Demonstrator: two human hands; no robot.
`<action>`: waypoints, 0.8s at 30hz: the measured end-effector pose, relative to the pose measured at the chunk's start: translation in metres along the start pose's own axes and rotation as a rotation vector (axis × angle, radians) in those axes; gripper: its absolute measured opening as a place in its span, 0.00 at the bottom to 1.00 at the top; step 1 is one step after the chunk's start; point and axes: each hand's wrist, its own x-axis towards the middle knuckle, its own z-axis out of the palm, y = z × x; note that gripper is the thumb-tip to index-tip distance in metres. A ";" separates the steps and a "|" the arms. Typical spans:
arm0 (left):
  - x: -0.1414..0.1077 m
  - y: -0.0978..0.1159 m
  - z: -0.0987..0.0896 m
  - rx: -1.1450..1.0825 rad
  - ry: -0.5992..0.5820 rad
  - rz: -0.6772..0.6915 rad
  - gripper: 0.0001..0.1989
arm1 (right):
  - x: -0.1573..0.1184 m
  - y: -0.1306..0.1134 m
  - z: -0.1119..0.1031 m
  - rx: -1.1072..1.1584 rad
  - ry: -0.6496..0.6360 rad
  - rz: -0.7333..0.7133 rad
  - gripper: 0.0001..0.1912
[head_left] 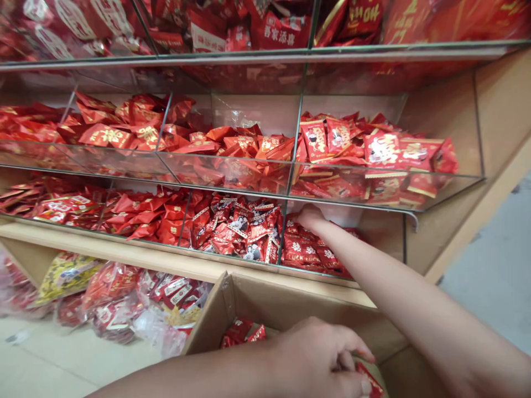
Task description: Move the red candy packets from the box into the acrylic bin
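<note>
The hands are standing apart. Above the cardboard box (290,298), the left hand (317,354) is touching a red packet (372,382), slanting toward lower right; whether it is gripping, I cannot tell. Behind the box, the right hand (312,216) is occupying a compartment (385,235) of red "LUCK" packets (302,251), being the nearer hand; its fingertips are hiding. Inside the box, more red packets (240,333) are lying. Left of it, plastic bags (110,287) are holding red packages.

The packets (302,250) look glossy, the cardboard box (290,298) matt.
</note>
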 end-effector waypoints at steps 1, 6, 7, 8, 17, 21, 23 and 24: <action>-0.001 0.000 -0.001 0.012 -0.018 0.007 0.18 | 0.001 0.002 0.000 -0.029 0.002 -0.009 0.12; -0.003 0.001 -0.007 0.069 -0.071 0.030 0.17 | -0.002 0.009 0.000 -0.110 0.018 -0.138 0.12; -0.003 0.002 -0.008 0.081 -0.085 0.030 0.16 | -0.003 0.009 0.001 -0.117 0.014 -0.181 0.12; -0.002 0.003 -0.008 0.094 -0.100 0.029 0.17 | -0.004 0.010 0.001 -0.121 0.009 -0.223 0.11; 0.001 0.009 -0.008 0.270 -0.223 0.031 0.18 | -0.010 0.021 -0.008 -0.146 -0.022 -0.461 0.15; 0.001 0.000 -0.006 0.284 -0.245 0.078 0.18 | -0.011 0.019 -0.001 -0.180 -0.076 -0.497 0.14; 0.002 -0.005 -0.005 0.293 -0.248 0.088 0.18 | -0.010 0.016 0.003 -0.201 -0.098 -0.492 0.13; 0.002 -0.007 -0.004 0.300 -0.252 0.087 0.18 | -0.009 0.014 0.004 -0.211 -0.104 -0.484 0.13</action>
